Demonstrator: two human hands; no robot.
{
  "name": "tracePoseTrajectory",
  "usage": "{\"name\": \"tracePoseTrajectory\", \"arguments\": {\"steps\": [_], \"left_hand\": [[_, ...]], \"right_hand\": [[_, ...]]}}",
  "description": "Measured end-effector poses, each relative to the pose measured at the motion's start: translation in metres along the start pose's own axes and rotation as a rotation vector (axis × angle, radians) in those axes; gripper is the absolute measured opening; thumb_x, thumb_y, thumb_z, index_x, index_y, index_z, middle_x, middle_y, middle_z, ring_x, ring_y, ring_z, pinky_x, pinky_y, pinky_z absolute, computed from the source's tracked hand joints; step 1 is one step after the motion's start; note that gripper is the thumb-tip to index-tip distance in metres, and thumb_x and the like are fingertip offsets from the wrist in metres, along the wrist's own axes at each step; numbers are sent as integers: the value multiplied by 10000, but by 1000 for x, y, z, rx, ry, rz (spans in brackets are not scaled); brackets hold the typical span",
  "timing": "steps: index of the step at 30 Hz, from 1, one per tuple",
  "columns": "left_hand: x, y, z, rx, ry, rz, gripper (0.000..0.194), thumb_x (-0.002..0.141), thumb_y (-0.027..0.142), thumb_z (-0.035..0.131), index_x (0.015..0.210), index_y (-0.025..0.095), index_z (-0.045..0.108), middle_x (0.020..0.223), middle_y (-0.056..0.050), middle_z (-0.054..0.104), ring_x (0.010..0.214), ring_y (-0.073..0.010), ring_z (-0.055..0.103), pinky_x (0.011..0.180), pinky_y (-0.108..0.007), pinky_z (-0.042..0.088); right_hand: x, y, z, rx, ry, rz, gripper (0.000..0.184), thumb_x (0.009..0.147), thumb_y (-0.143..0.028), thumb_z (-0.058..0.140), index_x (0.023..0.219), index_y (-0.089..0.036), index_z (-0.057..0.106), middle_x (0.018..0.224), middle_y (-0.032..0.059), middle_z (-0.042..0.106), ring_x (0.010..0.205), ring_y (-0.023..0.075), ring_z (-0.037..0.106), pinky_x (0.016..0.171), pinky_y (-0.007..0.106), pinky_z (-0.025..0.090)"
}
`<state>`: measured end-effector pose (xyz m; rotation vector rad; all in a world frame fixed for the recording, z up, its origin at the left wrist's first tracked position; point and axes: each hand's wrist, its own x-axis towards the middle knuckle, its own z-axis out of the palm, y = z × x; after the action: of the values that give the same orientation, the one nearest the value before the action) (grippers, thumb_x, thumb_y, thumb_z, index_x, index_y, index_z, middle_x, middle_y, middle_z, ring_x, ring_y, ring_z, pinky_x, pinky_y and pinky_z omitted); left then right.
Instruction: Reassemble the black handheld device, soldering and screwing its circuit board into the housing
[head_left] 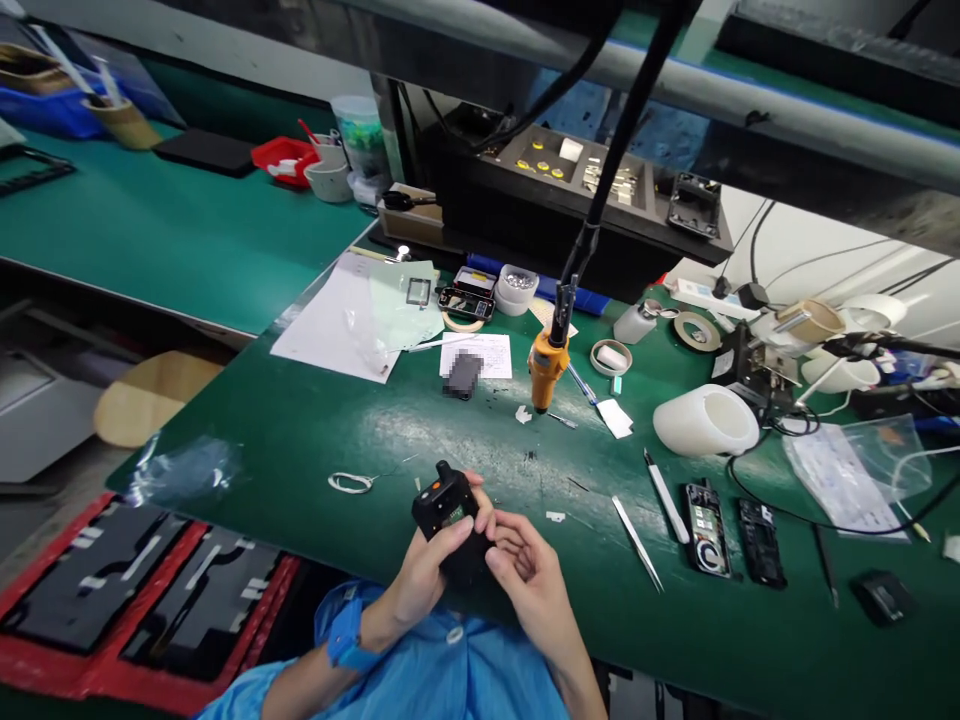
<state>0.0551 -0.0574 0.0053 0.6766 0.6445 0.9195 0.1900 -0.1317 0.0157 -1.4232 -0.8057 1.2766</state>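
A black handheld radio [437,503] with a stubby antenna, an orange button and a bit of green circuit board showing is tilted up in front of my chest. My left hand [425,572] is wrapped round it, thumb across its face and fingers behind the far side. At the radio's right edge, my right hand [531,572] has curled fingers with thumb and forefinger close together; anything pinched there is too small to make out. White tweezers [637,543] lie to the right, beside a white-handled tool [666,497]. Farther right are an opened radio body [706,530] and a black housing [760,543].
An orange electric screwdriver [548,368] hangs above the bench on a black cord. A white cylinder [706,420] lies right of it, with a tape roll [696,332] behind. Papers [337,320] cover the left back. Red-edged trays [142,590] sit below left.
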Motion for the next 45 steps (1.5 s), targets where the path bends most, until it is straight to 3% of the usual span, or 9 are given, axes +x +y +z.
{"name": "tracePoseTrajectory", "arguments": {"steps": [6, 10, 12, 16, 24, 32, 39, 42, 45], "left_hand": [[-3, 13, -32, 598, 45, 39, 718, 913, 549, 860, 1509, 241, 605, 1434, -144, 651, 1263, -313, 618, 1101, -413, 506], [5, 29, -60, 1045, 54, 203, 445, 1047, 488, 696, 1437, 275, 682, 1189, -100, 723, 922, -254, 642, 963, -400, 532], [15, 33, -73, 1239, -34, 298, 293, 1087, 442, 612, 1283, 280, 757, 1191, -104, 732, 964, -279, 669, 945, -403, 532], [44, 40, -89, 1555, -165, 445, 376, 1152, 327, 395, 1288, 262, 740, 1167, -114, 711, 1019, -289, 687, 932, -391, 538], [104, 77, -64, 1703, -224, 532, 346, 1104, 244, 423, 1290, 215, 714, 1154, -154, 713, 982, -314, 673, 945, -411, 505], [147, 61, -12, 1735, -343, 534, 513, 1008, 86, 469, 1480, 188, 643, 1379, -178, 735, 1259, -332, 694, 1089, -433, 513], [164, 59, -23, 1775, -271, 534, 516, 990, 49, 473, 1470, 159, 628, 1357, -189, 740, 1222, -320, 709, 1076, -457, 554], [169, 60, -30, 1767, -247, 551, 509, 991, 35, 447, 1445, 161, 638, 1344, -192, 737, 1203, -326, 711, 1050, -468, 571], [173, 59, -36, 1745, -211, 573, 520, 988, 28, 436, 1452, 156, 632, 1308, -192, 741, 1177, -325, 713, 1024, -466, 580]], "right_hand": [[10, 3, -38, -19, 13, 78, 535, 892, -700, 829, 1144, -228, 851, 1009, 117, 849, 1014, 276, 838, 954, 374, 687], [23, -2, -62, -121, 178, 29, 658, 793, -804, 849, 1054, -200, 873, 924, 142, 840, 916, 302, 842, 849, 381, 712], [29, -4, -66, -179, 255, -8, 722, 747, -859, 841, 1007, -186, 873, 870, 145, 829, 843, 301, 835, 773, 366, 711], [39, -2, -66, -316, 291, -62, 757, 773, -901, 774, 977, -179, 874, 832, 142, 827, 742, 284, 817, 673, 332, 684], [53, 6, -63, -494, 322, -302, 692, 955, -825, 621, 1047, -192, 884, 923, 154, 840, 682, 233, 775, 589, 294, 652], [55, -1, -57, -674, 342, -497, 599, 1076, -695, 516, 986, -197, 837, 886, 115, 769, 604, 174, 677, 517, 270, 588], [83, -55, -60, -719, 406, -623, 404, 1079, -551, 560, 1171, -219, 770, 1109, 132, 769, 905, 226, 736, 849, 394, 657], [119, -86, -52, -634, 414, -628, 592, 934, -592, 737, 1376, -202, 682, 1357, 177, 728, 1201, 297, 717, 1041, 491, 623], [156, -103, -37, -491, 326, -530, 536, 832, -662, 801, 1076, -186, 759, 1024, 112, 799, 926, 266, 751, 847, 411, 641]]}}
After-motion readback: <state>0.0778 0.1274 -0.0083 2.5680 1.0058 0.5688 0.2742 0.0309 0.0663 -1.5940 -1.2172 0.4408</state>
